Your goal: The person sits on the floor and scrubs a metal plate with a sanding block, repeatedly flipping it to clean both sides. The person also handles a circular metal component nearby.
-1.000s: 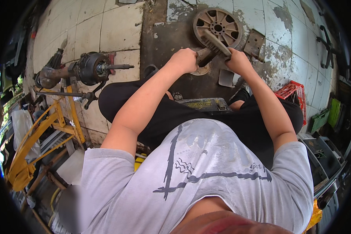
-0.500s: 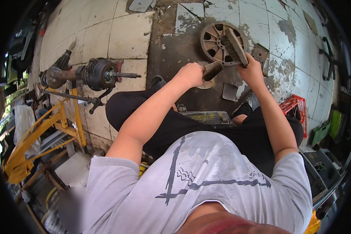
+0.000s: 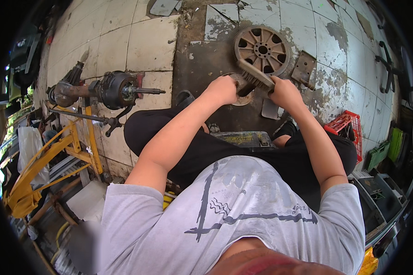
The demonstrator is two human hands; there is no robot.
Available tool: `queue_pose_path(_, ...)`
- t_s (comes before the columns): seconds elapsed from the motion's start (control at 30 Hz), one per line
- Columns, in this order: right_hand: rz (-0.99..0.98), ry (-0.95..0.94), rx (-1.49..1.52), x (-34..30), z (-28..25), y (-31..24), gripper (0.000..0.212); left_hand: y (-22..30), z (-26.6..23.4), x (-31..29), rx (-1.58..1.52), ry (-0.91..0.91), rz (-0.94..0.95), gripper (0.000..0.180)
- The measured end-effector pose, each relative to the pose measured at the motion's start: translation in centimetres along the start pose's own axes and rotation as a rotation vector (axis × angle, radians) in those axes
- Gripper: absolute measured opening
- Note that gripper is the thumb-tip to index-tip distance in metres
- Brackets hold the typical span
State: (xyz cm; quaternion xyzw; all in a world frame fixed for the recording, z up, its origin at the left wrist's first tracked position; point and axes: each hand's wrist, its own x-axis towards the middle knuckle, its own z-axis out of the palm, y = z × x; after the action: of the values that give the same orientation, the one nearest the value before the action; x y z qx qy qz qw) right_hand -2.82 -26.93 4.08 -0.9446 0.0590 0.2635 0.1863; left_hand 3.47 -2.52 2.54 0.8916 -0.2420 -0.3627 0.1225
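My right hand [image 3: 285, 93] is closed around the handle end of a wire brush [image 3: 253, 72] with a wooden back. The brush slants up and left, bristles down, over a dark metal piece [image 3: 246, 88]. My left hand [image 3: 224, 89] grips that piece from its left side; its full shape is partly hidden by the brush and my fingers. Beneath it on the floor lies a round metal disc [image 3: 244, 99], mostly covered. Just beyond the brush, a large toothed flywheel [image 3: 270, 48] with spokes rests flat.
Right of the flywheel lies a metal plate [image 3: 304, 68]. A small flat plate [image 3: 270, 109] sits below my right hand. An axle assembly [image 3: 117, 89] and yellow metal frame [image 3: 73, 146] stand left. A dark case [image 3: 243, 137] is between my legs. A red crate [image 3: 348, 126] stands right.
My right hand has brought the wire brush down and left, from over the flywheel to the dark metal piece. My left hand has hardly moved.
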Motion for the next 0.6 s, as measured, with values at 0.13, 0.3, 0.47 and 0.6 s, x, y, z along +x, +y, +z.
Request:
queue_pose_path(0.13,0.048,0.274,0.19,0.8,-2.0,1.7,0.05,-0.3,-0.5,0.0,-0.012,0.028,0.048,0.034)
queue_pose_path(0.3,-0.119,0.266,0.383,-0.3,-0.2,1.6,0.044,-0.1,0.4,0.6,0.044,0.023,0.054,0.037)
queue_pose_path(0.47,0.04,0.319,0.359,0.9,-2.4,1.8,0.036,-0.4,0.7,0.5,0.03,0.018,0.062,0.036)
queue_pose_path(0.6,-0.101,0.221,0.231,-0.1,-2.1,0.5,0.039,-0.3,1.1,1.0,0.072,0.019,0.079,0.035)
